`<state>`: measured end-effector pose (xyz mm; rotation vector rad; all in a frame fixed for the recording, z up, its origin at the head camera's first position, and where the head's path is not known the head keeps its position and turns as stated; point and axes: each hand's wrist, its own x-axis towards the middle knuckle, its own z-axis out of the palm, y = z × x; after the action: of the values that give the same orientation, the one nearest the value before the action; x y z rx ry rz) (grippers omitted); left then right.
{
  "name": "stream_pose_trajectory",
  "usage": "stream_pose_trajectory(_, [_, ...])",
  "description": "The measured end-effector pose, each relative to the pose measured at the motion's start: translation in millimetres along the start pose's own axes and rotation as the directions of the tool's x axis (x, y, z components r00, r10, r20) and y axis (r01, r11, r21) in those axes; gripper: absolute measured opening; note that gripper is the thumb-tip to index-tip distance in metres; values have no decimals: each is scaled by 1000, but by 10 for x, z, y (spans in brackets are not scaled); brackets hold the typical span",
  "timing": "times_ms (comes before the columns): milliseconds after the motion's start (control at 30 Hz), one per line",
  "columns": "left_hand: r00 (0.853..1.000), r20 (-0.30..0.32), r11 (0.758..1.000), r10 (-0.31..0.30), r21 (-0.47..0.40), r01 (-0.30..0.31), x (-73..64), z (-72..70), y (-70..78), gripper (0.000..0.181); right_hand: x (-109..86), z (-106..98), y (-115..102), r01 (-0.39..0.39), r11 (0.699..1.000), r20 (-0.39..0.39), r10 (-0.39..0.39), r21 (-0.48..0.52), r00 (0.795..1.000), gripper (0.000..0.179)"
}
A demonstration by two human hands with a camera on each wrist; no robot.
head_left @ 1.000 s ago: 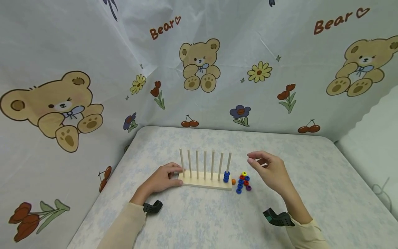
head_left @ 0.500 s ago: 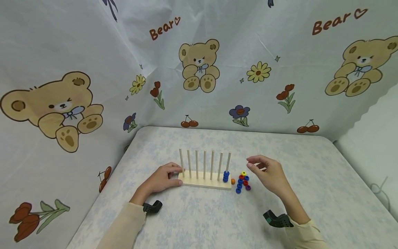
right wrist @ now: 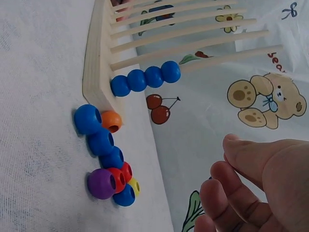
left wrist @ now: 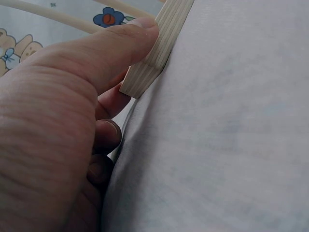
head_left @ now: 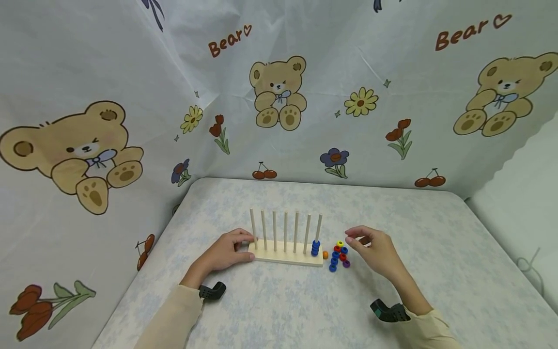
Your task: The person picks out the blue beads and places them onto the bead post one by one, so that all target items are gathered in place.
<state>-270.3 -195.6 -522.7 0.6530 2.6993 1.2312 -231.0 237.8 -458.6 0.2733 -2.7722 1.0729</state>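
Note:
My left hand (head_left: 224, 252) grips the left end of a wooden peg stand (head_left: 283, 254), thumb on its front edge and fingers behind, as the left wrist view shows. Several blue beads (right wrist: 146, 78) are stacked on its rightmost peg; the other pegs are bare. Beside the stand's right end lies an orange bead (head_left: 325, 255). A cluster of loose beads sits just right of it: blue beads (right wrist: 100, 141), red ones (head_left: 343, 257), a yellow bead (head_left: 340, 244) and a purple bead (right wrist: 101, 183). Above and right of this cluster hovers my right hand (head_left: 376, 249), fingers loosely bent, holding nothing.
The table (head_left: 279, 310) has a pale cloth with a faint blue pattern. A curtain (head_left: 322, 43) printed with bears and flowers hangs behind and along the left. A thin cable (head_left: 529, 269) shows at the far right.
My right hand has come down a little toward the loose beads. The left hand keeps its hold on the peg stand, and the beads have not moved.

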Motion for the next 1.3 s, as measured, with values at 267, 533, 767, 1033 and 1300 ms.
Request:
stream_pose_trajectory(267, [1000, -5, 1000, 16, 9, -16, -22, -6, 50, 48, 8, 50, 100, -23, 1000, 2, 23, -12, 1000, 22])
stream_pose_trajectory(533, [999, -18, 999, 36, 21, -36, -17, 0, 30, 47, 14, 97, 214, -62, 998, 15, 62, -2, 998, 23])
stream_pose_trajectory(767, [999, -18, 999, 45, 19, -44, -27, 0, 51, 45, 11, 119, 263, -70, 998, 29, 70, 5, 997, 23])
stream_pose_trajectory(1033, [999, -17, 999, 32, 21, -32, -27, 2, 64, 45, 17, 153, 323, -72, 997, 52, 72, -1, 996, 21])
stream_pose_trajectory(1300, [1000, -12, 1000, 21, 20, -21, -28, 5, 61, 43, 27, 190, 362, -71, 997, 77, 71, -11, 994, 20])
